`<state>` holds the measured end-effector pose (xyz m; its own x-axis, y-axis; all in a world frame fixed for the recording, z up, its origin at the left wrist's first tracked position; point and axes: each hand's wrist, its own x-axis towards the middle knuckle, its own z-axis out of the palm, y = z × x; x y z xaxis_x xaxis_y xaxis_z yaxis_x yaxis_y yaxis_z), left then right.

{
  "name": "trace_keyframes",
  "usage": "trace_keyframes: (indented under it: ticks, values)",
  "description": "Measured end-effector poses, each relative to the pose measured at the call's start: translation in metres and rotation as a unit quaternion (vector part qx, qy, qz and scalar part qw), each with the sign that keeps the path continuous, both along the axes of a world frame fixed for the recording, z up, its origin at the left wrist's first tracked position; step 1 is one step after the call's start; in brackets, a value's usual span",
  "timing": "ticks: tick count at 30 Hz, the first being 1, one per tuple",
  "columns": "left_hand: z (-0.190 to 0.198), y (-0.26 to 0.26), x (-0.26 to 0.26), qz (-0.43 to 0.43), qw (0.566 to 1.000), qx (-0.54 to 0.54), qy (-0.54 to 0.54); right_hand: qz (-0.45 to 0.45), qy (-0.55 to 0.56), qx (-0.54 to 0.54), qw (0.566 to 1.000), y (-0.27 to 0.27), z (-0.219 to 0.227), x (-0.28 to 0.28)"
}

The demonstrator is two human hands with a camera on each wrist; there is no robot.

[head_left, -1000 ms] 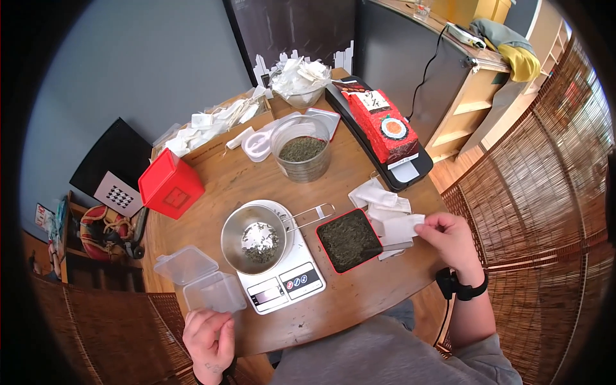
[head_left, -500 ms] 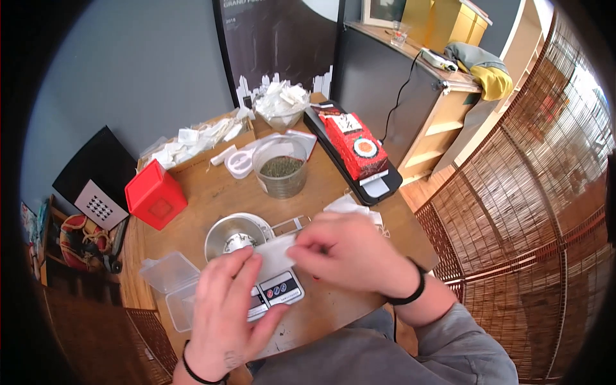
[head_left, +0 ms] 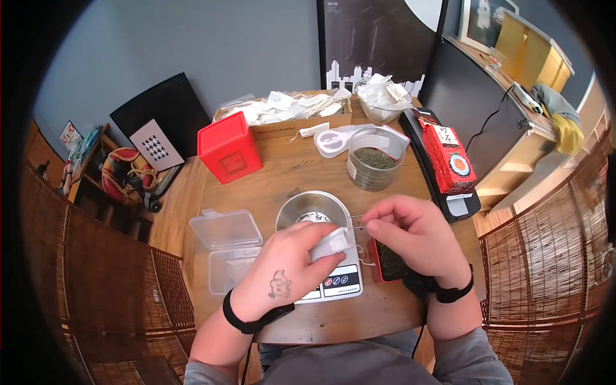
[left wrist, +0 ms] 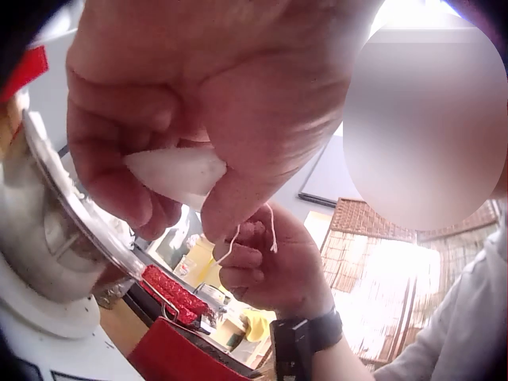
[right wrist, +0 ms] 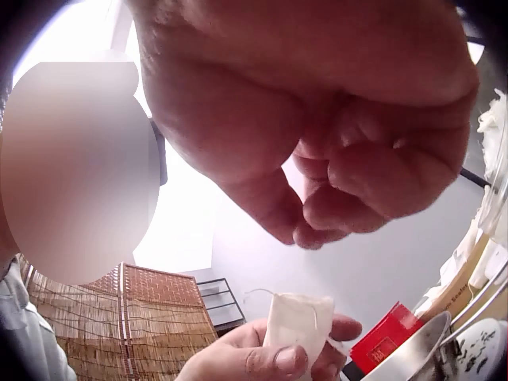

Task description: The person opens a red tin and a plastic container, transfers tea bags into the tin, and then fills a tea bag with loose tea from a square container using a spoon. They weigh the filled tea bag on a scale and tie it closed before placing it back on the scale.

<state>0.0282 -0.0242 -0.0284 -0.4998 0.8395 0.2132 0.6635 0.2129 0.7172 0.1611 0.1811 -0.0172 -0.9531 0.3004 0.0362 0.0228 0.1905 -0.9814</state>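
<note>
In the head view, my left hand (head_left: 289, 260) holds a small white drawstring bag (head_left: 330, 244) between thumb and fingers, over the scale (head_left: 353, 273) and the near rim of the steel pan (head_left: 298, 204). The left wrist view shows the pouch pinched, with two thin white strings (left wrist: 274, 230) hanging below it. My right hand (head_left: 414, 237) hovers to the right of the bag, thumb and fingertips brought together beside the strings. I cannot tell whether it pinches a string. Below the right hand is a red box (head_left: 377, 266) of dark dried leaves, partly hidden.
An open clear plastic box (head_left: 224, 273) lies left of the scale. Behind stand a red container (head_left: 231, 151), a clear tub (head_left: 371, 173) of leaves, a carton (head_left: 276, 129) heaped with white bags, and a red packet (head_left: 449, 163) on a black machine (head_left: 420, 144).
My right hand brought a flat white bag from the right side over the scale. My left hand came up from the table edge and now holds it. The head view has swung left.
</note>
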Motion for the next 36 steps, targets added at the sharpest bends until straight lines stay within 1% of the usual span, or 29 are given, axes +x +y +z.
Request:
trace_keyframes:
  ticks: [1, 2, 3, 4, 5, 7, 8, 9, 11, 12, 14, 15, 17, 18, 22, 24, 25, 27, 30, 34, 36]
  values:
    - [-0.003, 0.001, -0.001, -0.015, 0.999, 0.006, -0.039, 0.004, -0.005, -0.003, 1.000, 0.002, 0.000, 0.002]
    - [0.000, 0.003, 0.001, -0.012, 0.999, 0.006, -0.036, 0.007, -0.001, -0.003, 1.000, 0.001, 0.004, 0.004]
    - [0.005, 0.004, 0.004, -0.004, 0.984, -0.018, -0.177, 0.023, -0.029, -0.020, 0.999, -0.003, 0.008, 0.009]
    - [0.007, 0.003, 0.005, 0.004, 0.948, -0.043, -0.315, 0.039, -0.058, -0.038, 0.997, -0.005, 0.009, 0.012]
    - [0.004, 0.002, 0.004, 0.007, 0.948, -0.044, -0.315, 0.042, -0.058, -0.039, 0.997, -0.007, 0.006, 0.012]
    - [-0.006, -0.002, 0.006, -0.044, 0.937, 0.001, -0.348, 0.086, -0.009, 0.055, 0.995, -0.010, 0.000, 0.014]
    - [-0.001, -0.003, 0.008, -0.045, 0.933, -0.017, -0.357, 0.092, 0.006, 0.065, 0.994, -0.014, 0.002, 0.015]
    - [-0.004, -0.005, 0.009, -0.045, 0.932, -0.018, -0.359, 0.092, 0.004, 0.063, 0.994, -0.014, -0.001, 0.014]
    - [-0.011, -0.008, 0.010, -0.062, 0.932, -0.023, -0.356, 0.117, 0.039, 0.150, 0.981, -0.013, -0.009, 0.014]
    - [-0.014, -0.009, 0.011, -0.061, 0.931, -0.024, -0.359, 0.118, 0.036, 0.148, 0.981, -0.014, -0.008, 0.016]
    - [-0.019, -0.012, 0.011, -0.093, 0.955, -0.020, -0.279, 0.156, -0.013, 0.175, 0.972, -0.018, 0.003, 0.019]
    - [-0.019, -0.014, 0.011, -0.090, 0.955, -0.020, -0.281, 0.160, -0.014, 0.174, 0.972, -0.019, 0.005, 0.019]
    - [-0.017, -0.018, 0.010, -0.108, 0.960, -0.031, -0.255, 0.207, -0.079, 0.193, 0.956, -0.021, 0.006, 0.018]
    - [-0.018, -0.020, 0.011, -0.113, 0.961, -0.030, -0.250, 0.222, -0.066, 0.217, 0.948, -0.020, 0.005, 0.017]
    - [-0.016, -0.024, 0.008, -0.121, 0.961, -0.024, -0.247, 0.237, -0.070, 0.199, 0.949, -0.022, 0.006, 0.016]
    - [-0.016, -0.026, 0.005, -0.130, 0.946, -0.032, -0.294, 0.240, -0.053, 0.211, 0.946, -0.021, 0.003, 0.015]
    - [-0.016, -0.025, 0.005, -0.130, 0.946, -0.033, -0.295, 0.241, -0.054, 0.209, 0.946, -0.021, 0.002, 0.014]
    - [-0.018, -0.025, 0.005, -0.127, 0.949, -0.032, -0.286, 0.282, -0.054, 0.208, 0.935, -0.021, 0.000, 0.014]
    - [-0.018, -0.026, 0.004, -0.133, 0.944, -0.038, -0.301, 0.284, -0.045, 0.193, 0.938, -0.026, -0.001, 0.015]
    - [-0.021, -0.025, 0.005, -0.143, 0.946, -0.016, -0.290, 0.269, -0.015, 0.203, 0.941, -0.024, -0.003, 0.015]
    - [-0.018, -0.026, 0.005, -0.117, 0.943, -0.010, -0.313, 0.223, -0.047, 0.137, 0.964, -0.024, 0.008, 0.018]
